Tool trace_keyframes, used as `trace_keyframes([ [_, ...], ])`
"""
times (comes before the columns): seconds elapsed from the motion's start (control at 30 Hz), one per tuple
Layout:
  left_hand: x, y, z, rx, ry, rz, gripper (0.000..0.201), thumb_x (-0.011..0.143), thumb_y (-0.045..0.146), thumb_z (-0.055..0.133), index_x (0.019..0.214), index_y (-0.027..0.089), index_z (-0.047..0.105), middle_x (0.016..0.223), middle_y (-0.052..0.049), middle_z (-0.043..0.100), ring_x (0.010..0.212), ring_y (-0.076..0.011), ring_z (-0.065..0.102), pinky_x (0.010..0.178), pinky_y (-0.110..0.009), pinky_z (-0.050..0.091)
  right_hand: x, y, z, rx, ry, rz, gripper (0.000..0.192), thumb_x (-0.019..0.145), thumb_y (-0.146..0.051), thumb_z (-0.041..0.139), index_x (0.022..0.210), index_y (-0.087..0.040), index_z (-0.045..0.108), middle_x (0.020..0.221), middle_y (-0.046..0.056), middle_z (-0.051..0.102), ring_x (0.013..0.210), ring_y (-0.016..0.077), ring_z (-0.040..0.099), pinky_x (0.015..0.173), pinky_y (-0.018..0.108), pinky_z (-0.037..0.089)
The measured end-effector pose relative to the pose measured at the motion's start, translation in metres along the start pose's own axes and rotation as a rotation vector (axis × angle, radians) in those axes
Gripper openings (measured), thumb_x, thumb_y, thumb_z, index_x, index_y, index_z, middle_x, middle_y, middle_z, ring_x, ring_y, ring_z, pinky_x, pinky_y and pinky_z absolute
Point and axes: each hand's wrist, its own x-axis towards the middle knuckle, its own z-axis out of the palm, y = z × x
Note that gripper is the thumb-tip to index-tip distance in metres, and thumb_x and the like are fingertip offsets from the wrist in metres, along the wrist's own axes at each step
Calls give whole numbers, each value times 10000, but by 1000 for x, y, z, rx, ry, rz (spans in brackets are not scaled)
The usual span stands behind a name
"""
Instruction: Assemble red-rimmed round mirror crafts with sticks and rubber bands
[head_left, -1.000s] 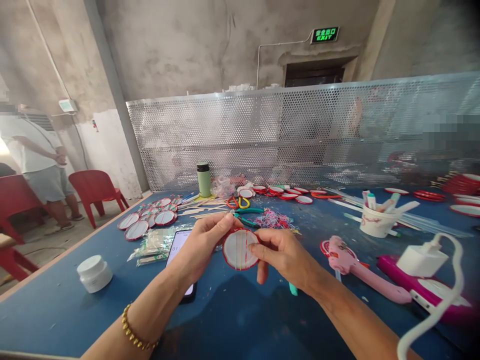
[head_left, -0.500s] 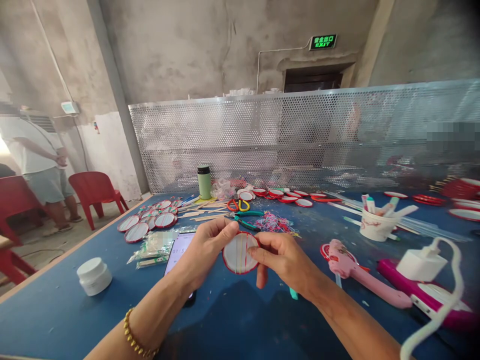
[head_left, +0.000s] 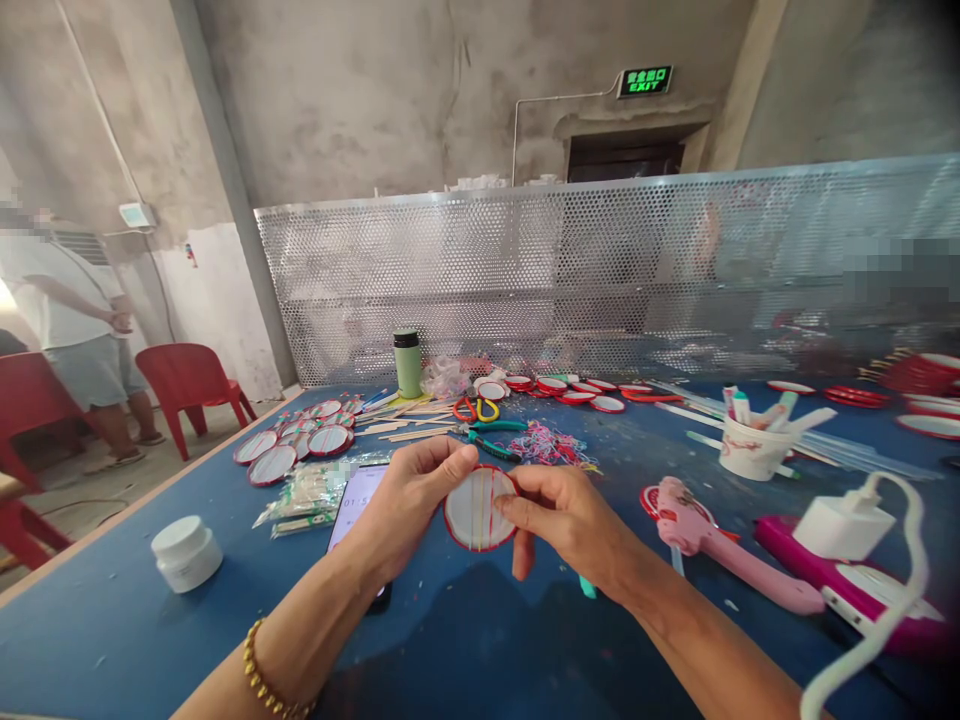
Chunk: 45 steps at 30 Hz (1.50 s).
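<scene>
Between my hands is a small round white disc (head_left: 471, 512) with a red rim and thin coloured lines running down its face. My left hand (head_left: 421, 488) pinches its upper left edge, thumb on top. On the other side my right hand (head_left: 559, 510) grips the right edge, the thumb lying over the face near a red line. A phone (head_left: 358, 500) with a lit screen lies partly under my left forearm. Beyond the disc are teal-handled pliers (head_left: 491, 440) and a tangle of coloured threads (head_left: 551, 447).
Similar discs (head_left: 274, 464) are piled at left, near a white jar (head_left: 186, 553). A green bottle (head_left: 407, 362) stands at the back before a perforated metal screen (head_left: 450, 270). To the right are a pink glue gun (head_left: 739, 570), a cup of pens (head_left: 757, 447) and a white charger (head_left: 844, 525).
Almost nothing differs. Both hands keep their hold on the disc, and the view has shifted very slightly.
</scene>
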Motion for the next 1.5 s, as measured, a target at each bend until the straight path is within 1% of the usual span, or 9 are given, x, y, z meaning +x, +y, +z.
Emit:
trace_keyframes([
  [0.37, -1, 1, 1, 28, -4, 10, 408, 879, 511, 625, 769, 120, 585, 662, 21, 497, 589, -74, 401, 561, -212, 328, 0, 0, 0, -9, -2, 6, 275, 874, -405, 579, 730, -171, 564, 538, -58, 581, 459, 143, 675, 480, 207, 363],
  [0.57, -3, 17, 4, 191, 27, 42, 454, 940, 542, 481, 856, 129, 648, 753, -24, 598, 652, -115, 490, 600, -236, 390, -1, -4, -2, -82, 45, -9, 240, 893, -358, 541, 742, -176, 578, 499, -54, 601, 455, 130, 662, 498, 206, 378],
  [0.77, 0, 17, -5, 497, -106, 49, 240, 893, 351, 562, 894, 135, 665, 708, -8, 601, 622, -112, 500, 543, -219, 382, 0, -4, -5, -329, 183, -28, 233, 923, -249, 480, 709, -192, 554, 447, -52, 571, 434, 121, 613, 503, 213, 414],
  [0.87, 2, 8, -9, 594, -93, 46, 130, 870, 206, 522, 851, 148, 636, 623, 12, 590, 552, -111, 530, 515, -218, 411, 2, 4, -3, -593, 294, -205, 254, 937, -194, 474, 703, -187, 572, 530, -25, 606, 448, 108, 579, 495, 226, 402],
  [0.93, 3, 4, -10, 666, -5, 143, 132, 854, 130, 499, 827, 156, 625, 622, 13, 607, 554, -113, 561, 542, -227, 446, 3, 9, -2, -764, 396, -424, 229, 956, -174, 463, 797, -177, 628, 668, 18, 660, 549, 127, 617, 549, 248, 440],
  [1.0, 3, 2, -9, 767, 123, 368, 158, 850, 77, 507, 854, 163, 639, 715, -5, 654, 650, -122, 610, 621, -241, 484, 3, 12, -1, -880, 488, -624, 208, 973, -156, 449, 955, -169, 655, 817, 57, 691, 696, 160, 667, 635, 276, 490],
  [1.17, 1, 3, -7, 907, 275, 955, 233, 924, 21, 487, 1000, 173, 648, 1005, -48, 666, 978, -125, 629, 875, -265, 515, -3, 7, -2, -877, 571, -830, 287, 935, -52, 481, 1160, -194, 587, 1057, 70, 685, 951, 179, 681, 841, 317, 554],
  [1.3, -2, 2, -7, 985, 309, 1082, 266, 920, -10, 511, 1083, 167, 623, 1056, -56, 644, 1012, -116, 612, 912, -248, 517, -6, 4, -1, -845, 559, -884, 357, 888, -11, 525, 1189, -199, 556, 1121, 82, 658, 1031, 189, 652, 909, 343, 556],
  [1.5, -3, 1, -8, 1044, 319, 1112, 287, 926, -3, 507, 1133, 174, 597, 1076, -62, 634, 1021, -130, 605, 917, -258, 532, -11, 1, 3, -848, 531, -929, 370, 855, -60, 605, 1206, -160, 544, 1136, 109, 623, 1063, 210, 617, 902, 360, 557],
])
